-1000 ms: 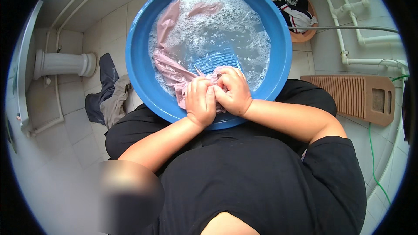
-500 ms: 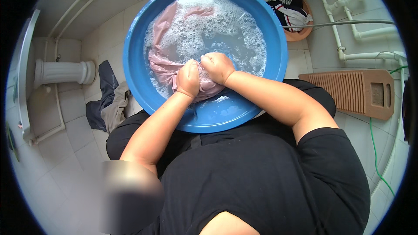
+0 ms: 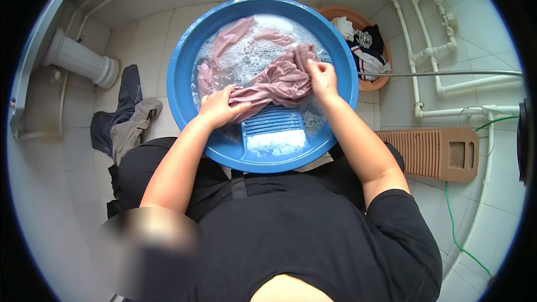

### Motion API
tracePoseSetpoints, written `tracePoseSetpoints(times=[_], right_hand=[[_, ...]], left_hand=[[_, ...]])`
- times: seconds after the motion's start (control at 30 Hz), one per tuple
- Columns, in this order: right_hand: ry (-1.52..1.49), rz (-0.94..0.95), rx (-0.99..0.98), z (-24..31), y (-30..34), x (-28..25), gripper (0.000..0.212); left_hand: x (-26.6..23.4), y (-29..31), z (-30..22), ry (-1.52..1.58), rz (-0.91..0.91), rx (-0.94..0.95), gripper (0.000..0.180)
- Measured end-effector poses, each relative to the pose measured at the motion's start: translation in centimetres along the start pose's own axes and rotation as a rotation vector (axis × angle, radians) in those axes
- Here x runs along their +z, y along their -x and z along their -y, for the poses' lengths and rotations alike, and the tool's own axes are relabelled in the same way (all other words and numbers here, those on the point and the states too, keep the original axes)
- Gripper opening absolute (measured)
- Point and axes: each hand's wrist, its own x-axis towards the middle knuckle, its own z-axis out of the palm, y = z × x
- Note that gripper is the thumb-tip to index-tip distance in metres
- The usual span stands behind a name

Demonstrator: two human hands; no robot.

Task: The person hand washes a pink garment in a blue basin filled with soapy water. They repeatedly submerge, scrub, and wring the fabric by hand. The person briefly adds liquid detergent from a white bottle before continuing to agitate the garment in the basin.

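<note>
1. At the bottom of the frame sits a person in a black T-shirt (image 3: 313, 240) and black trousers (image 3: 148, 173), both forearms reaching up toward the centre.
2. Just left of centre, the left hand (image 3: 220, 107) is closed on the lower end of a wet pink garment (image 3: 274, 83), thumb pointing right along the cloth.
3. Right of centre and a little higher, the right hand (image 3: 323, 80) grips the same garment near its gathered, ribbed edge. The hands are well apart, with the bunched cloth stretched slantwise between them.
4. The garment lies in the upper centre of the frame, inside a round blue washbasin (image 3: 178, 81); more pink cloth trails up the basin's left side into the suds (image 3: 254, 45).
5. Below the held cloth, a blue ribbed washboard (image 3: 273, 123) slopes at the basin's near side, its smooth lower part wet and shiny.
6. At middle right, a brown washboard (image 3: 428, 154) lies on the floor tiles, a green cord (image 3: 454, 229) running below it.
7. At middle left, dark trousers (image 3: 118, 112) and a grey-beige garment (image 3: 134, 128) lie crumpled together.
8. At upper right, an orange tub (image 3: 376, 84) holds black and white clothes (image 3: 369, 50); a grey hose (image 3: 442, 72) stretches rightward from near it.
9. White pipes (image 3: 417, 86) line the upper right, and a white pedestal (image 3: 84, 59) tilts at upper left.
</note>
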Motion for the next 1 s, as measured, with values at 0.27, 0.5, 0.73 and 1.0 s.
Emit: tracePoseSetpoints(times=[0.27, 0.5, 0.73, 1.0], right_hand=[[0.939, 0.368, -1.008, 2.3, 0.3, 0.1, 0.036], [1.336, 0.587, -0.599, -2.3, -3.4, 2.9, 0.074], [0.867, 0.787, 0.012, -3.0, -5.8, 5.3, 0.079], [0.852, 0.656, -0.023, -8.8, -7.1, 4.5, 0.082]], left_hand=[[2.6, -1.1, -1.5, -0.326, -0.254, 0.316, 0.073], [2.4, -6.8, 0.3, 0.009, 0.088, -0.058, 0.063], [5.6, -10.3, 5.6, 0.245, 0.094, -0.192, 0.081], [0.7, -7.5, 4.0, 0.093, 0.130, -0.203, 0.069]])
